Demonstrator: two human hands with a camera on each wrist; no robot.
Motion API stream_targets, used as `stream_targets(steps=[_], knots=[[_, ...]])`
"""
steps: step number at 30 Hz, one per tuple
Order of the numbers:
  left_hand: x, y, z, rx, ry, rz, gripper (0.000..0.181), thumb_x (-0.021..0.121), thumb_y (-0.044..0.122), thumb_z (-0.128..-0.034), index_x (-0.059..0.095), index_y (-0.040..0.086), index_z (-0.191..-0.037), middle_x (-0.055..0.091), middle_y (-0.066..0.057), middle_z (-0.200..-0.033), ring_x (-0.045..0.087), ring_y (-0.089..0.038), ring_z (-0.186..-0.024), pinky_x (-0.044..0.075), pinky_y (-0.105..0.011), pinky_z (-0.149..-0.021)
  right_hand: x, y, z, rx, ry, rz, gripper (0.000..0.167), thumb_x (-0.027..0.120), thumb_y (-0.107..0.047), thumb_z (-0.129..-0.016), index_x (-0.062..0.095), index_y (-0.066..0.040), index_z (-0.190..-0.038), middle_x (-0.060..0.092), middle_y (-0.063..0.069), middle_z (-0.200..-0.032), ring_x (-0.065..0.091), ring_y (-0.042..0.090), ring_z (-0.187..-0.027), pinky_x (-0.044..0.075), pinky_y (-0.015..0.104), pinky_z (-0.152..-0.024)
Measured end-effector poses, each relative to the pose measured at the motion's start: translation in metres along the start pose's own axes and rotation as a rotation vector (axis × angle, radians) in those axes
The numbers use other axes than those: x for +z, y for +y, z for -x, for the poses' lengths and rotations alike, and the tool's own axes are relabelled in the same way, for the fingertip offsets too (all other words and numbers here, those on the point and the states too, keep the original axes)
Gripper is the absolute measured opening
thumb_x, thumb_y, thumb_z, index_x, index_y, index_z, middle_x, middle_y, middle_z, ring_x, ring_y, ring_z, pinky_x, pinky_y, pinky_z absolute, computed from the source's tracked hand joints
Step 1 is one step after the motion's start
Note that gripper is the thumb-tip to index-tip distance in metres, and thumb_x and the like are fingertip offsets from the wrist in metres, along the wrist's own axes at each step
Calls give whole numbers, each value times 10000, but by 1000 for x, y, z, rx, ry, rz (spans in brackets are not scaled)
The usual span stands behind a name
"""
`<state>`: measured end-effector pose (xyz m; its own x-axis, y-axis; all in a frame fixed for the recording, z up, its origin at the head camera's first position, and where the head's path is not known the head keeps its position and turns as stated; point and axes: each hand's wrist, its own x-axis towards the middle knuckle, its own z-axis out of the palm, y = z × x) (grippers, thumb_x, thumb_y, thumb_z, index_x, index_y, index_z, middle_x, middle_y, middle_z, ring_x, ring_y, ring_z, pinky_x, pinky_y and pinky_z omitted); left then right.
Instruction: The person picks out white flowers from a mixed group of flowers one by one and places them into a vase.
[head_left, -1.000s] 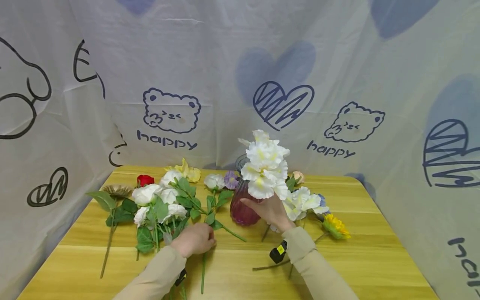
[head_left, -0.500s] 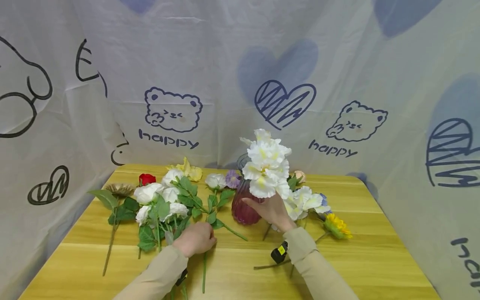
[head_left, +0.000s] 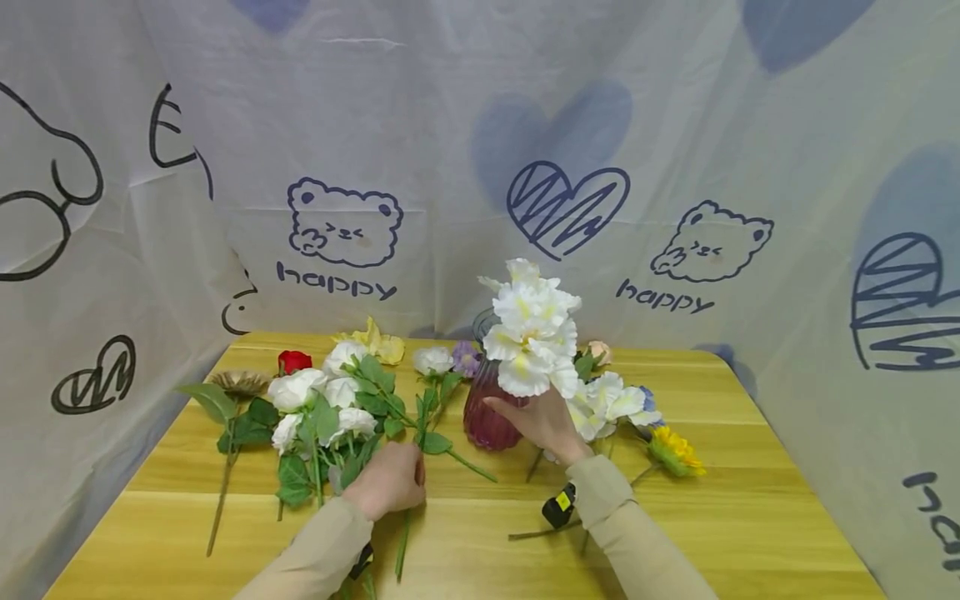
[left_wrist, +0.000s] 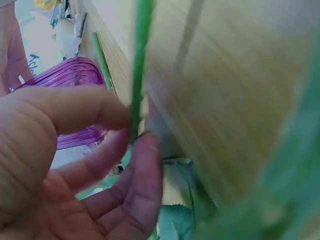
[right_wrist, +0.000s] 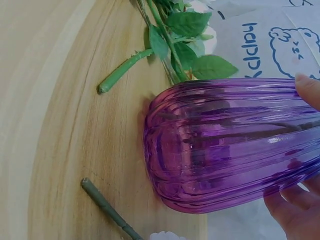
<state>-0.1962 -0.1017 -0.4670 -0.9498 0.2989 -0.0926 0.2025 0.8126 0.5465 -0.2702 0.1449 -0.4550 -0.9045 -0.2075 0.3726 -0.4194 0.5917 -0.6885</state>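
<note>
My left hand (head_left: 392,482) pinches a green flower stem (left_wrist: 140,65) between thumb and fingers, just above the table. The stem's lower end points toward the front edge, and its leaves lie beyond the hand near a white rose (head_left: 432,360). My right hand (head_left: 546,423) grips the ribbed purple glass vase (right_wrist: 220,145), thumb on one side and fingers on the other. The vase stands upright on the table. A dark stem shows inside it, and a large ruffled white flower (head_left: 528,329) rises in front of its neck, hiding part of the right hand's fingers.
Several white roses (head_left: 296,388), a red rose (head_left: 294,361) and a yellow flower (head_left: 382,343) lie at the left of the wooden table (head_left: 480,550). White blossoms (head_left: 603,402) and a sunflower (head_left: 673,452) lie at the right. A printed cloth (head_left: 435,150) hangs behind.
My left hand has shifted slightly left, and the pinched stem's lower end has swung left with it. Leaves near the white rose have moved. The right hand and vase stay put.
</note>
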Motion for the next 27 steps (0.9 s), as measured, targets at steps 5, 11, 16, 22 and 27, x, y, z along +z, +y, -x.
stream_targets(steps=[5, 11, 16, 22, 27], knots=[[0, -2, -4, -74, 25, 147, 234, 718, 1, -784, 529, 64, -906, 483, -24, -667, 427, -154, -559, 335, -269, -509, 0, 0, 0, -3, 4, 16, 727, 809, -357, -844, 489, -44, -1417, 611, 167, -1370, 605, 342, -1253, 527, 507, -1034], [0, -3, -8, -170, -32, 486, 434, 702, 32, -829, 452, -16, -1180, 548, -56, -711, 517, -163, -586, 450, -293, -542, 0, 0, 1, -6, 8, 10, 683, 806, -347, -850, 511, -48, -1389, 626, 156, -1344, 619, 326, -1226, 537, 505, -1007], [2, -3, -11, -262, -97, 764, 547, 669, 22, -867, 410, -103, -1333, 622, -109, -852, 608, -128, -615, 601, -278, -616, 0, 1, 0, -2, 8, 3, 695, 811, -342, -845, 507, -44, -1395, 630, 158, -1330, 625, 319, -1207, 537, 496, -1006], [10, 0, -15, -322, -143, 934, 372, 575, 104, -979, 450, -86, -1274, 658, -91, -907, 581, -91, -626, 550, -184, -575, 1, 1, 0, -17, 22, 11, 670, 814, -344, -840, 528, -46, -1366, 645, 150, -1304, 640, 312, -1179, 547, 489, -984], [18, 1, -17, -296, -178, 1005, 294, 421, 170, -1072, 473, -56, -1253, 614, -22, -837, 576, -62, -591, 554, -177, -570, 1, 2, -1, -31, 31, 16, 686, 824, -337, -832, 522, -46, -1375, 642, 153, -1312, 635, 317, -1196, 541, 488, -999]])
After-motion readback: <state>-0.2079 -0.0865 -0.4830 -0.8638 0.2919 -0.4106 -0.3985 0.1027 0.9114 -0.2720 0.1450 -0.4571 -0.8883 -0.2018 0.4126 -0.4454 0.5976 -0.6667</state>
